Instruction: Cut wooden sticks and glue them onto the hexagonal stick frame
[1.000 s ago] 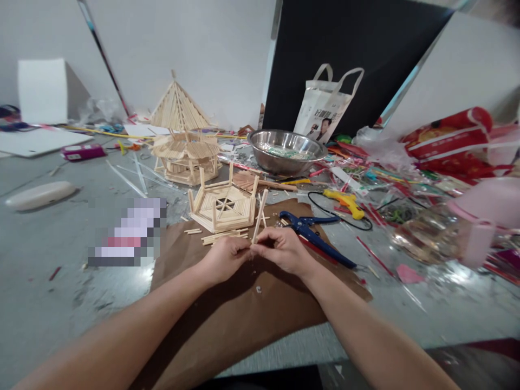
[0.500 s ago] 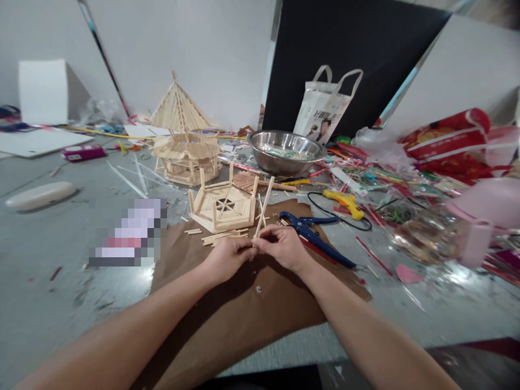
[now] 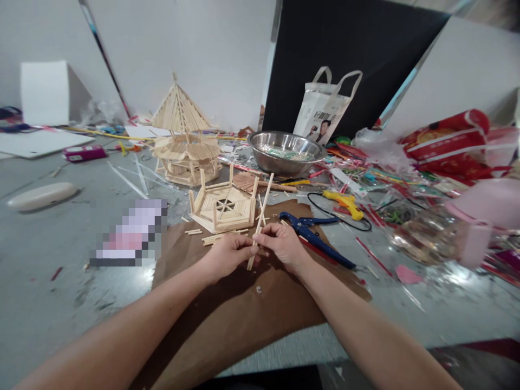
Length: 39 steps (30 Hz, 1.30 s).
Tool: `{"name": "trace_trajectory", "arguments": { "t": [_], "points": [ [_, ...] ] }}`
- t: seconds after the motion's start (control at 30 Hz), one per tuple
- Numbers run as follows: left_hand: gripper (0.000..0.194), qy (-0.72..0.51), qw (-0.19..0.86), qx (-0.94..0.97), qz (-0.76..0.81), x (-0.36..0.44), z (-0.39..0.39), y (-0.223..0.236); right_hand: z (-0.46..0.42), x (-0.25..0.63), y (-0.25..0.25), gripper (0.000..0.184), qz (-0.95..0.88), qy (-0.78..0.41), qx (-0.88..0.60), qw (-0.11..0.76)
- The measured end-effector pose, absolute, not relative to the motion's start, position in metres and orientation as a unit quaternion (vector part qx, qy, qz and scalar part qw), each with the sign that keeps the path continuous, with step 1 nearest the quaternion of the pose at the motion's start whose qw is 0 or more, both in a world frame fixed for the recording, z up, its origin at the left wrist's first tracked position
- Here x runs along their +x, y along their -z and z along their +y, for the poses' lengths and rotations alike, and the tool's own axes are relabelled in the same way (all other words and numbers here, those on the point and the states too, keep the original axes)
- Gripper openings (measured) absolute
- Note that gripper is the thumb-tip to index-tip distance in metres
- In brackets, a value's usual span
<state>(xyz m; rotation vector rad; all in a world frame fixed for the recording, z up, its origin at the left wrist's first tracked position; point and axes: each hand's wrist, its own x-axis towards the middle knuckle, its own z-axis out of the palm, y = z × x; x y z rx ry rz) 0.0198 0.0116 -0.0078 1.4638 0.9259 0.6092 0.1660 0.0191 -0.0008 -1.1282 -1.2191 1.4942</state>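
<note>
Between my hands, thin pale wooden sticks stand tilted, their lower ends showing below my fingers. My left hand pinches them from the left, thumb and fingers closed. My right hand grips the same sticks from the right. Just beyond is a hexagonal stick frame with short upright posts and a spoked centre. Several loose short sticks lie in front of that frame. Blue-handled cutters rest to the right of my right hand. Brown paper lies beneath my hands.
Behind the frame stands a stick pavilion with a pointed roof. A metal bowl sits at the back, near a white bag. A yellow glue gun with a cord lies right. To the left are a phone and a white oblong case.
The sticks have slid down slightly through my fingers, so their lower ends now show below my hands. My right hand has shifted a little; the surroundings stay in place.
</note>
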Motion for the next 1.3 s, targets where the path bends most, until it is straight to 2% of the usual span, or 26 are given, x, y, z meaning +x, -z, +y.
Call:
{"name": "trace_trajectory", "arguments": {
  "t": [0.17,0.33,0.43,0.5,0.57,0.63,0.73,0.8,0.93,1.1,1.2,1.3],
  "points": [
    [0.031,-0.266,0.646,0.594,0.4,0.022,0.01,0.008,0.018,0.165,0.003,0.026,-0.497,-0.601,-0.449,0.436],
    [0.026,-0.271,0.618,0.613,0.411,0.022,0.01,0.005,0.018,0.164,0.003,0.027,-0.566,-0.548,-0.458,0.411],
    [0.026,-0.268,0.592,0.631,0.423,0.02,0.011,0.006,0.022,0.179,-0.011,0.028,-0.671,-0.439,-0.48,0.356],
    [0.028,-0.266,0.581,0.639,0.428,0.018,0.012,0.008,0.026,0.198,-0.026,0.028,-0.738,-0.292,-0.516,0.323],
    [0.029,-0.268,0.58,0.638,0.43,0.017,0.013,0.01,0.03,0.223,-0.038,0.028,-0.76,-0.137,-0.587,0.242],
    [0.029,-0.271,0.579,0.636,0.432,0.017,0.013,0.011,0.034,0.245,-0.044,0.03,-0.737,-0.062,-0.662,0.119],
    [0.028,-0.271,0.573,0.639,0.435,0.018,0.013,0.01,0.037,0.265,-0.039,0.034,-0.716,-0.062,-0.694,-0.042],
    [0.027,-0.269,0.579,0.636,0.435,0.019,0.012,0.008,0.04,0.267,-0.033,0.032,-0.71,-0.061,-0.696,-0.086],
    [0.026,-0.27,0.575,0.637,0.437,0.019,0.011,0.006,0.044,0.265,-0.026,0.026,-0.706,-0.064,-0.701,-0.083],
    [0.027,-0.273,0.53,0.678,0.431,0.016,0.012,0.006,0.049,0.273,-0.024,0.034,-0.703,-0.088,-0.705,-0.011],
    [0.029,-0.276,0.509,0.692,0.432,0.015,0.013,0.006,0.052,0.277,-0.025,0.041,-0.669,-0.07,-0.738,0.055],
    [0.03,-0.284,0.51,0.694,0.421,0.015,0.013,0.008,0.052,0.276,-0.03,0.042,-0.626,-0.036,-0.754,0.193]
  ]
}}
